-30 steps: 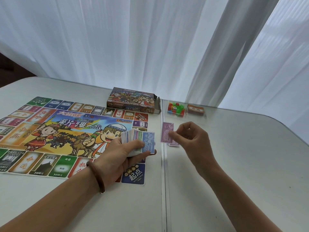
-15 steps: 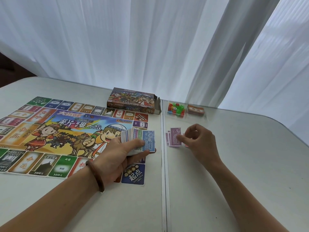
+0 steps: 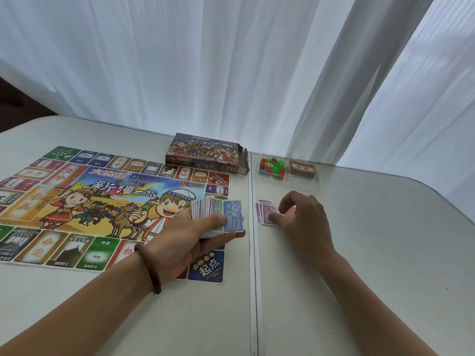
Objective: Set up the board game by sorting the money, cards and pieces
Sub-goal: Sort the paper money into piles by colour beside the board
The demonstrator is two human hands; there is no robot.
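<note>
One wide-angle head cam, worn by the person, looked fwd & down across a white table [image 3: 359, 253], close up. Both forearms ran up from the bottom edge. Left hand [image 3: 185, 237] w/ play-money stack [image 3: 218, 217] sat mid-frame, right hand [image 3: 305, 219] near it. Game board [image 3: 77, 201] lay left; white curtain [image 3: 205, 73] filled the top half.

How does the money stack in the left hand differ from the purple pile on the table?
The money stack is thick; the purple pile is only a few notes. The money stack mixes colours, a blue 2000 on top; the purple pile is all purple. The left hand grips the money stack; the purple pile lies on the table. Both are play money.
</note>
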